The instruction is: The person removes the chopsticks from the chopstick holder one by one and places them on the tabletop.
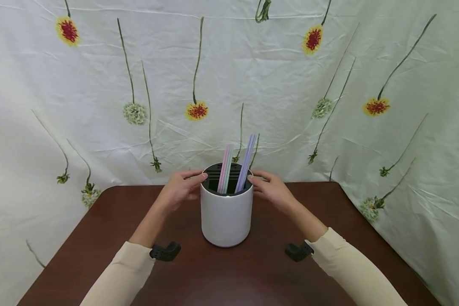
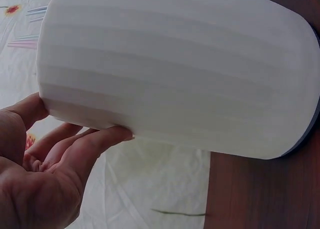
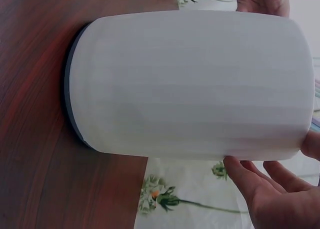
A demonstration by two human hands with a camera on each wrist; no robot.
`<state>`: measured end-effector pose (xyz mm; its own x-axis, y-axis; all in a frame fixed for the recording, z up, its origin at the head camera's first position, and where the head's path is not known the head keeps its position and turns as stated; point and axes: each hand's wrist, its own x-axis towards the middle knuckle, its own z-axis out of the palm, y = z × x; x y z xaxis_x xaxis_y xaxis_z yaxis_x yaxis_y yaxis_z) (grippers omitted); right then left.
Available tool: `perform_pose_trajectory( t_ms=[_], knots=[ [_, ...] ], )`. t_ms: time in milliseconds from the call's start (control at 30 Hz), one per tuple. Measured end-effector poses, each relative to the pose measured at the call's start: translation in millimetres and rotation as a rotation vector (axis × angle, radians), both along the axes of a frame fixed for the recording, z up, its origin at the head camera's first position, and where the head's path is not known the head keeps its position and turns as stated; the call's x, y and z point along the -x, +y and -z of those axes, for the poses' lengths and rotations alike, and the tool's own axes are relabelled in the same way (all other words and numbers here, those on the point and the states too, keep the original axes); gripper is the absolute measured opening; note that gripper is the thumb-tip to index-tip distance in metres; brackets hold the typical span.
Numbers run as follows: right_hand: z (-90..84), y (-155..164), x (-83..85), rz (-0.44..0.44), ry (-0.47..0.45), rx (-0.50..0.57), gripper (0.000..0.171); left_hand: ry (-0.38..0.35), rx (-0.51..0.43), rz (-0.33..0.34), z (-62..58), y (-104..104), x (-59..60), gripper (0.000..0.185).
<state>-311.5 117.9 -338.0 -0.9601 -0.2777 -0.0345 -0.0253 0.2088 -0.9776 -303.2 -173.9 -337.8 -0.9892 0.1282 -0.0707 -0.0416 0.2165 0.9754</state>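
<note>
Left hand (image 1: 177,189) and right hand (image 1: 271,189) both on the white container (image 1: 226,219), opposite sides, up near the top. Each one grips it: thumb at the rim, fingers against the outer side wall just below. Wrist views agree: fingertips touching the wall on either side.

Container is upright, roughly mid-width on the worktop (image 1: 229,284), between the two hands. Wall is faintly faceted in the wrist views; dark base ring (image 3: 70,109) at the bottom, seen against the wood. Black slotted insert (image 1: 214,172) fills the mouth.

Two bundles of thin sticks stand in it, ends well above the rim: pink and pale green sticks (image 1: 224,172) on the left, purple sticks (image 1: 246,163) on the right, leaning slightly right. Can't tell the count.

Further out: black device (image 1: 166,251) on left wrist, another black unit (image 1: 299,251) on right, both by cream sleeves (image 1: 120,272). Worktop is dark reddish-brown, rounded far corners. Pale cloth (image 1: 229,63) with printed flowers hangs behind and along both sides.
</note>
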Motion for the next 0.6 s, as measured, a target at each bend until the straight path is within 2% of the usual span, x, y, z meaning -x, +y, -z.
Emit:
perform_pose_trajectory(
  t_ms=[100, 267, 333, 500, 600],
  knots=[
    [1.3, 8, 2.1, 0.003, 0.011, 0.019, 0.06, 0.006, -0.014, 0.001, -0.1, 8, 0.6, 0.064],
    [0.4, 9, 3.0, 0.001, 0.006, 0.049, 0.061, 0.006, -0.023, 0.002, -1.4, 10, 0.5, 0.063],
    [-2.7, 9, 2.3, 0.02, 0.013, -0.001, 0.06, 0.005, -0.026, 0.0, -1.1, 10, 0.7, 0.063],
    [-17.5, 10, -1.6, 0.095, 0.084, -0.099, 0.049, 0.003, -0.024, 0.0, -0.4, 9, 1.2, 0.063],
    [-27.7, 9, -5.2, 0.133, 0.148, -0.039, 0.042, 0.001, -0.011, 0.002, -0.6, 10, 1.3, 0.064]
  ],
)
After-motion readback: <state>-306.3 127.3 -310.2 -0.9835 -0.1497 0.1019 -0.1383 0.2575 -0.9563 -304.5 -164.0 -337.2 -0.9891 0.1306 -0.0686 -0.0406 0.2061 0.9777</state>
